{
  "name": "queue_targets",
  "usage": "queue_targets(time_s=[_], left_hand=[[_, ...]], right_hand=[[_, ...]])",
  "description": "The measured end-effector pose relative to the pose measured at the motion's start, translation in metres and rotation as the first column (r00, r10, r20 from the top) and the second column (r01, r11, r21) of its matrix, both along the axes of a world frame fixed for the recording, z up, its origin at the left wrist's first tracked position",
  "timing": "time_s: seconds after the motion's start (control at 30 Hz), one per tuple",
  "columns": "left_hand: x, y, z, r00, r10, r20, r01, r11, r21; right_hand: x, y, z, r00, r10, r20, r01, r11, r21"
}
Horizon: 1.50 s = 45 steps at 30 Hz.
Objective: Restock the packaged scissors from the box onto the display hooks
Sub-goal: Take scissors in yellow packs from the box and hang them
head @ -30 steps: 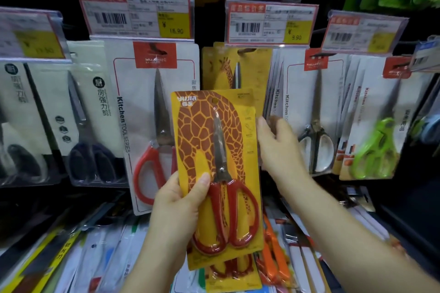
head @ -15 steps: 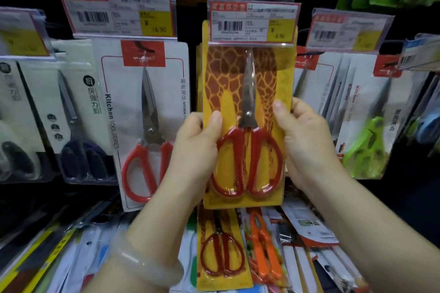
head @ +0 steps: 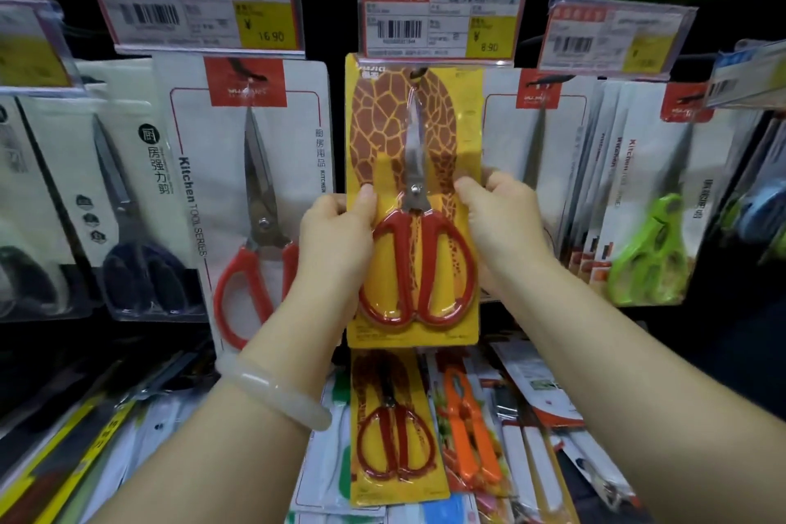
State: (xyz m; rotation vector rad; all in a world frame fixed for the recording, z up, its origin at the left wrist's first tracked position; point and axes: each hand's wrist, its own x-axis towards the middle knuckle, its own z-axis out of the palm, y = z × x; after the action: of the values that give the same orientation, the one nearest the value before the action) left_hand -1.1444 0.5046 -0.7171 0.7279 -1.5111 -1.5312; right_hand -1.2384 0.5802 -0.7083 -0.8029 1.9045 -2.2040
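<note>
A yellow giraffe-print pack of red-handled scissors is held upright against the display, its top hole at the hook just under the 8.90 price tag. My left hand grips the pack's left edge with the thumb on its front. My right hand grips its right edge. Below, in the box, lies another giraffe-print scissors pack beside an orange-handled pack.
A white "Kitchen Tool Series" pack with red scissors hangs to the left, dark-handled scissors packs beyond it. To the right hang several white packs and a green-handled pack. More packs hang on the row above.
The giraffe pack was lifted from low in my left hand up to the hook under the 8.90 tag. My right hand came from the hanging packs onto its right edge.
</note>
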Motion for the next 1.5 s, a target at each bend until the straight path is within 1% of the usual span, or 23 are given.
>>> queue_targets(time_s=[0.07, 0.17, 0.23, 0.3, 0.37, 0.4, 0.47, 0.5, 0.53, 0.6, 0.7, 0.77, 0.83, 0.87, 0.97, 1.07, 1.2, 1.27, 1.3, 1.33, 1.37, 1.43, 1.5], left_hand=[[-0.005, -0.003, -0.005, 0.997, 0.068, 0.023, -0.067, 0.998, -0.019], [-0.010, 0.014, -0.025, 0.977, 0.202, 0.060, -0.202, 0.979, -0.010], [-0.014, 0.036, -0.043, 0.974, 0.215, 0.073, -0.216, 0.976, 0.012], [-0.023, 0.057, -0.062, 0.985, 0.106, 0.138, -0.105, 0.994, -0.017], [-0.036, 0.077, -0.083, 0.953, -0.086, 0.292, 0.113, 0.991, -0.076], [-0.042, 0.086, -0.095, 0.911, -0.177, 0.373, 0.224, 0.971, -0.085], [-0.048, 0.110, -0.119, 0.811, -0.313, 0.494, 0.387, 0.921, -0.051], [-0.050, 0.125, -0.130, 0.769, -0.376, 0.517, 0.445, 0.895, -0.012], [-0.051, 0.142, -0.141, 0.735, -0.429, 0.525, 0.491, 0.871, 0.026], [-0.050, 0.179, -0.157, 0.666, -0.532, 0.522, 0.580, 0.810, 0.085], [-0.040, 0.236, -0.175, 0.514, -0.692, 0.506, 0.704, 0.678, 0.213], [-0.034, 0.270, -0.187, 0.423, -0.753, 0.505, 0.763, 0.596, 0.251], [-0.031, 0.297, -0.197, 0.356, -0.787, 0.504, 0.793, 0.540, 0.281], [-0.032, 0.308, -0.201, 0.333, -0.799, 0.500, 0.797, 0.522, 0.304], [-0.042, 0.335, -0.210, 0.322, -0.789, 0.523, 0.797, 0.524, 0.300], [-0.058, 0.362, -0.220, 0.306, -0.786, 0.537, 0.794, 0.522, 0.312], [-0.078, 0.392, -0.229, 0.276, -0.763, 0.585, 0.747, 0.553, 0.369], [-0.087, 0.410, -0.232, 0.245, -0.753, 0.610, 0.732, 0.557, 0.393], [-0.091, 0.419, -0.235, 0.237, -0.749, 0.619, 0.725, 0.560, 0.401], [-0.095, 0.428, -0.237, 0.232, -0.750, 0.619, 0.713, 0.564, 0.416], [-0.098, 0.439, -0.240, 0.230, -0.751, 0.619, 0.703, 0.568, 0.428], [-0.101, 0.457, -0.242, 0.208, -0.748, 0.630, 0.690, 0.569, 0.447], [-0.102, 0.471, -0.244, 0.200, -0.749, 0.632, 0.676, 0.573, 0.464]], right_hand=[[-0.008, -0.007, -0.003, 0.990, -0.087, -0.115, 0.095, 0.993, 0.069], [-0.014, 0.002, -0.015, 0.911, -0.256, -0.325, 0.309, 0.943, 0.123], [-0.014, 0.018, -0.031, 0.870, -0.288, -0.400, 0.375, 0.914, 0.157], [-0.017, 0.039, -0.054, 0.859, -0.239, -0.453, 0.386, 0.884, 0.265], [-0.019, 0.069, -0.077, 0.866, -0.107, -0.489, 0.364, 0.806, 0.467], [-0.019, 0.088, -0.089, 0.873, -0.037, -0.486, 0.353, 0.735, 0.579], [-0.015, 0.130, -0.112, 0.917, 0.041, -0.397, 0.314, 0.540, 0.781], [-0.013, 0.155, -0.123, 0.942, 0.035, -0.335, 0.283, 0.456, 0.844], [-0.012, 0.181, -0.135, 0.961, 0.008, -0.278, 0.252, 0.396, 0.883], [-0.011, 0.233, -0.157, 0.980, -0.070, -0.185, 0.197, 0.287, 0.937], [-0.007, 0.306, -0.183, 0.974, -0.194, -0.115, 0.137, 0.104, 0.985], [-0.006, 0.350, -0.200, 0.955, -0.280, -0.098, 0.112, 0.037, 0.993], [-0.011, 0.387, -0.216, 0.925, -0.366, -0.105, 0.107, -0.014, 0.994], [-0.015, 0.402, -0.224, 0.906, -0.408, -0.108, 0.103, -0.033, 0.994], [-0.033, 0.439, -0.240, 0.870, -0.470, -0.148, 0.131, -0.070, 0.989], [-0.054, 0.463, -0.252, 0.871, -0.441, -0.216, 0.182, -0.118, 0.976], [-0.075, 0.491, -0.270, 0.858, -0.435, -0.272, 0.233, -0.140, 0.962], [-0.081, 0.505, -0.279, 0.860, -0.384, -0.336, 0.300, -0.153, 0.942], [-0.083, 0.511, -0.284, 0.855, -0.365, -0.369, 0.339, -0.145, 0.929], [-0.085, 0.518, -0.288, 0.848, -0.361, -0.387, 0.371, -0.117, 0.921], [-0.085, 0.524, -0.292, 0.852, -0.368, -0.371, 0.371, -0.073, 0.926], [-0.084, 0.533, -0.298, 0.875, -0.384, -0.296, 0.318, -0.005, 0.948], [-0.083, 0.540, -0.301, 0.898, -0.361, -0.253, 0.273, 0.004, 0.962]])
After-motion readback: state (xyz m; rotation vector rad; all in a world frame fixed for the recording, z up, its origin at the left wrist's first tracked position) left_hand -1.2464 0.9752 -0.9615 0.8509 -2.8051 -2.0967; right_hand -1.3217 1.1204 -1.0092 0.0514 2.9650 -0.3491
